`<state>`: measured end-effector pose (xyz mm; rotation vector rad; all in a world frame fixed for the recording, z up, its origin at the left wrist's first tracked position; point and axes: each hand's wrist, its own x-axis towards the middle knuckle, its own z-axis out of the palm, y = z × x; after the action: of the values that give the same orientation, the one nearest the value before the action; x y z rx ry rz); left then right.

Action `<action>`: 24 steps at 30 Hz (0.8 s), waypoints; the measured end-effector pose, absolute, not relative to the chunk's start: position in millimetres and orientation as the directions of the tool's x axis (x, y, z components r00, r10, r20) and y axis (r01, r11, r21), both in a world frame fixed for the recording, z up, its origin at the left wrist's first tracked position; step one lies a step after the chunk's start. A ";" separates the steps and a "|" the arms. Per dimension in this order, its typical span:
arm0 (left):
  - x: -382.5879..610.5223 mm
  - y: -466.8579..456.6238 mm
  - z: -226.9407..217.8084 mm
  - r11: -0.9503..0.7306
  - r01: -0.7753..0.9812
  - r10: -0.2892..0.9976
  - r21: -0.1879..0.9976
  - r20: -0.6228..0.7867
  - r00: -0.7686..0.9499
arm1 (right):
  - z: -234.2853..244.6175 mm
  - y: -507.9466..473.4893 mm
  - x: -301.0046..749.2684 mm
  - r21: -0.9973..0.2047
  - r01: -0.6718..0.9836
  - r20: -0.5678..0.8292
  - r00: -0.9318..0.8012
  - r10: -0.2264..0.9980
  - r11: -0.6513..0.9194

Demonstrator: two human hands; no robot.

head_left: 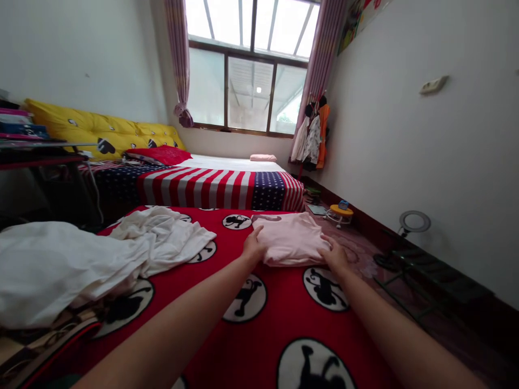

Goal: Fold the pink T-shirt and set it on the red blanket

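Observation:
A pale pink T-shirt (290, 240), folded into a rough rectangle, lies on a red blanket (279, 308) printed with black figures in white circles. Its darker neckline shows at the far left corner. My left hand (254, 246) grips the shirt's left edge, thumb on top and the other fingers partly hidden. At the opposite edge, my right hand (333, 255) holds the cloth the same way, its thumb and fingers closed on the side. White crumpled cloth (162, 237) spreads over the blanket to the left of my left arm.
Beyond the blanket stands a bed with a stars-and-stripes cover (203, 186), a red pillow (162, 155) and a small folded pink item (263, 158). On the right floor are a yellow stool (341, 210), a ring light (414, 221) and a dark green folding rack (441, 275).

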<state>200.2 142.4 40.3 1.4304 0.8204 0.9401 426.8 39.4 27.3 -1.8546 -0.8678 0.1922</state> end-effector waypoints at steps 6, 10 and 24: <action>198.2 166.0 52.7 -0.244 0.212 0.921 0.946 0.158 0.357 | 40.2 38.9 425.5 -0.705 0.640 0.284 0.649 0.705 -0.306; 174.7 150.9 31.9 -0.313 0.373 0.920 0.873 0.181 0.349 | 38.0 19.4 393.7 -0.534 0.761 0.401 0.612 0.681 -0.369; 79.5 -13.5 29.6 -0.722 0.551 0.627 0.418 0.060 0.776 | 67.1 -18.0 249.8 -0.500 0.847 0.424 0.058 0.904 0.180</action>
<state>79.5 -13.5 29.6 2.5899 0.8962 0.2784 249.8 -18.0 67.1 -1.6572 -1.7768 0.1055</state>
